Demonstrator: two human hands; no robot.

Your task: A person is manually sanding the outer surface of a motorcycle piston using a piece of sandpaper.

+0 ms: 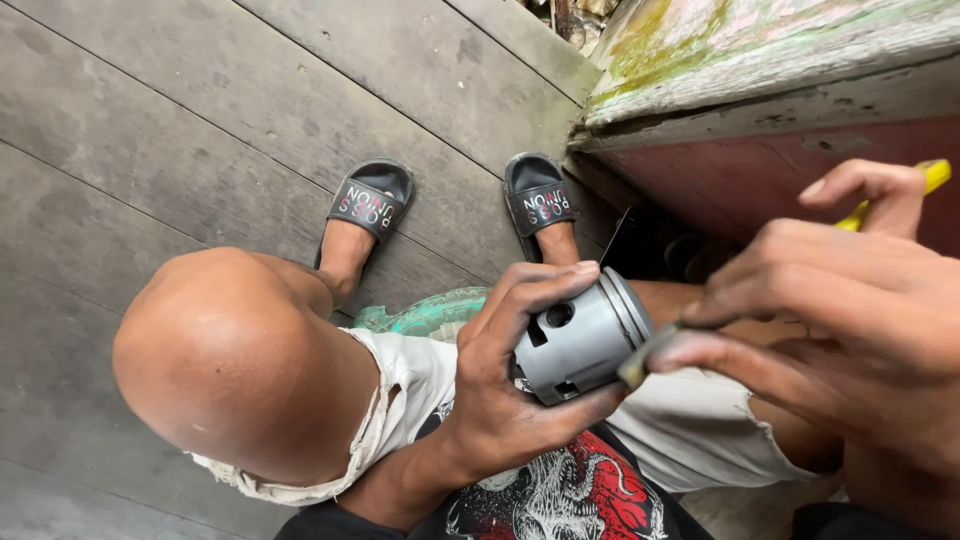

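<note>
1. Two bare hands are working close together above the person's lap, seen from the head camera looking down.
2. The left hand (500, 390) is wrapping its grip around a grey metal piston (578, 342), thumb over the top and fingers curling under the skirt, so the grip is closed on it.
3. The piston is lying on its side in that hand, crown pointing toward the right hand, with a round pin hole and a slot showing on its wall.
4. The right hand (830, 310) is pinching a yellow-handled tool (890, 195), its grip closed on it; the tool's tip is touching the piston's crown edge, by the ring grooves.
5. Below the hands, white torn shorts (690, 420) and a black printed shirt (560, 495) are showing.
6. One bare knee (225, 350) is sticking out at left, and both feet are resting in black slide sandals (372, 200) on the grey plank floor (150, 120).
7. A worn wooden bench (760, 70) with flaking green paint is standing just beside the right foot.
</note>
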